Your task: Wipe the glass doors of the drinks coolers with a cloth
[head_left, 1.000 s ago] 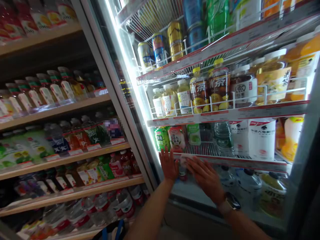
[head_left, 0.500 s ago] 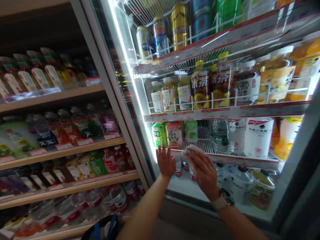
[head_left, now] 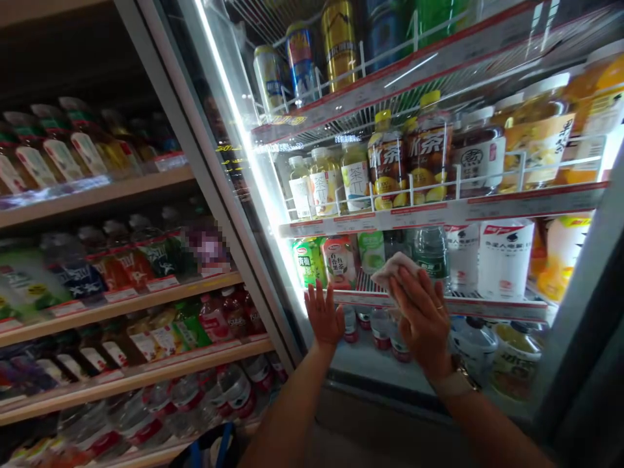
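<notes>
My left hand point(head_left: 322, 314) lies flat with fingers spread against the glass door point(head_left: 273, 214) of a lit drinks fridge, near its lower left corner. My right hand point(head_left: 423, 318) presses a white cloth point(head_left: 391, 268) against the same glass, a little higher and to the right. The cloth sticks out above my fingers. A watch is on my right wrist. Behind the glass stand bottles of tea point(head_left: 389, 162), cans point(head_left: 340, 42) and white jugs point(head_left: 504, 255) on wire shelves.
To the left, open wooden shelves point(head_left: 121, 305) hold rows of bottled drinks. The fridge's dark door frame point(head_left: 575, 390) runs down the right side. A blue-handled bag point(head_left: 214, 445) shows at the bottom edge.
My right hand with the cloth has slid up and to the right across the glass. My left hand has stayed flat in about the same place.
</notes>
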Action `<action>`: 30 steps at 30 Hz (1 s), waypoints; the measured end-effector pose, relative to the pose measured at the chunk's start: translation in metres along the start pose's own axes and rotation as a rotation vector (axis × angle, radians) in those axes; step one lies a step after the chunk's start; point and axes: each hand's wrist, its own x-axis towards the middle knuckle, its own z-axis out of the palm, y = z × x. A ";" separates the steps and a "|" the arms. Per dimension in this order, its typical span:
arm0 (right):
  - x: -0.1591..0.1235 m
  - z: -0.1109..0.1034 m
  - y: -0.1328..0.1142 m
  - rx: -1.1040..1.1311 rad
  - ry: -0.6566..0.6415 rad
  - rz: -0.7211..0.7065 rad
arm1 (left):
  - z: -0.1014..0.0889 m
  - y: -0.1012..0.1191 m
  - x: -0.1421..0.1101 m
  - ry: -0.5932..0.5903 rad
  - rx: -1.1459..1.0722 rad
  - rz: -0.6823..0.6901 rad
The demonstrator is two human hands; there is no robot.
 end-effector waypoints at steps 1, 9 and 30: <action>-0.004 0.003 -0.003 0.006 -0.015 -0.015 | 0.000 0.000 0.000 -0.006 0.000 -0.005; -0.047 0.021 -0.031 0.157 -0.227 -0.309 | 0.001 0.001 0.002 0.047 0.020 0.022; -0.056 0.007 -0.011 0.175 -0.333 -0.389 | 0.000 0.002 0.003 0.049 0.020 0.027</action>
